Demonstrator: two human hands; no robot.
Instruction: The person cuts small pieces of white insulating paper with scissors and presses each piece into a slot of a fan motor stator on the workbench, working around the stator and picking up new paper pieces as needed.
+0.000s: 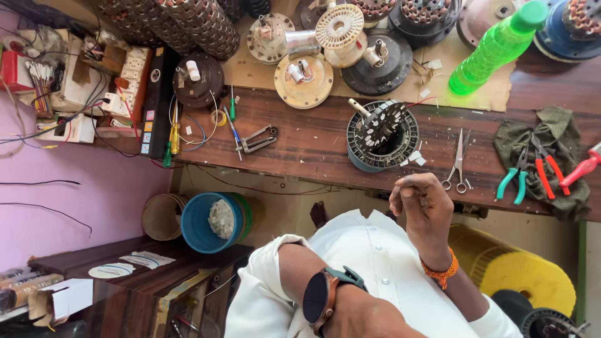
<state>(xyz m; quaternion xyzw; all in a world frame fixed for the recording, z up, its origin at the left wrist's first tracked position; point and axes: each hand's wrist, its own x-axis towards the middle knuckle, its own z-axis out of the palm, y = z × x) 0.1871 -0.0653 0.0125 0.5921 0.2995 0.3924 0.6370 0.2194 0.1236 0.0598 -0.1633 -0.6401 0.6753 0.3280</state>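
Note:
My right hand, with an orange thread band at the wrist, is raised in front of my white shirt, fingers curled shut, and nothing shows in them. It hovers just below the bench edge, nearest a round motor stator with a slotted rotor piece lying on top. Steel scissors lie to the right of the stator. My left forearm wears a dark wristwatch. Only the back of my left hand shows at the bottom edge, and its fingers are hidden.
The wooden bench carries green-handled pliers and red-handled pliers on a green cloth, a green bottle, screwdrivers, several motor housings and a wire spool. Below stand a blue bucket and a yellow fan guard.

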